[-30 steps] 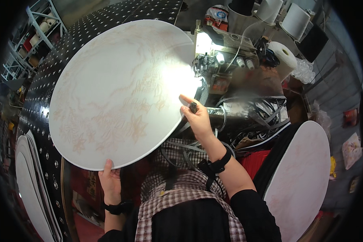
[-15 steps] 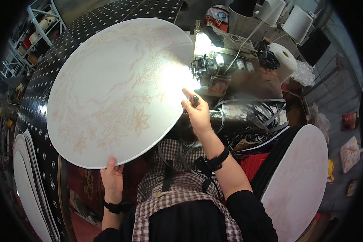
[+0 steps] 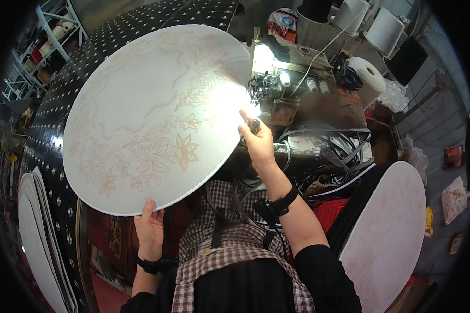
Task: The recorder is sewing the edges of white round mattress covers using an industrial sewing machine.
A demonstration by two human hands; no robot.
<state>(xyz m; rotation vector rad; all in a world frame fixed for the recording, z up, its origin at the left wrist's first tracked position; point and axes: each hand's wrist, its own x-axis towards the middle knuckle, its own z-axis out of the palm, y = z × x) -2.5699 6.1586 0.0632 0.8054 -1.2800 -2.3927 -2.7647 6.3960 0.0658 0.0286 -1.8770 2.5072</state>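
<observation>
A big round pale mat (image 3: 141, 120) with faint brown flower print and a stitched white rim lies over the studded black table, its right edge at a brightly lit sewing machine (image 3: 269, 78). At its near edge, my left hand (image 3: 150, 232) pinches the rim, thumb on top and fingers underneath. My right hand (image 3: 258, 143) grips the right rim just below the machine's stitching area, fingertips close to the glare. A small dark object (image 3: 255, 125) shows among the right fingers; I cannot make out its kind. Glare hides the needle and the rim there.
More pale mats (image 3: 36, 235) stand on edge at left, and a stack with a pale printed mat (image 3: 386, 229) leans at right. Thread cones (image 3: 368, 75) stand behind the machine. Loose dark strips (image 3: 334, 151) lie right of my right hand. The studded table (image 3: 49, 135) extends leftward.
The mat has shifted slightly, its left and near edges moving right and up. My left hand has moved a little right and up with it; my right hand has edged up toward the machine.
</observation>
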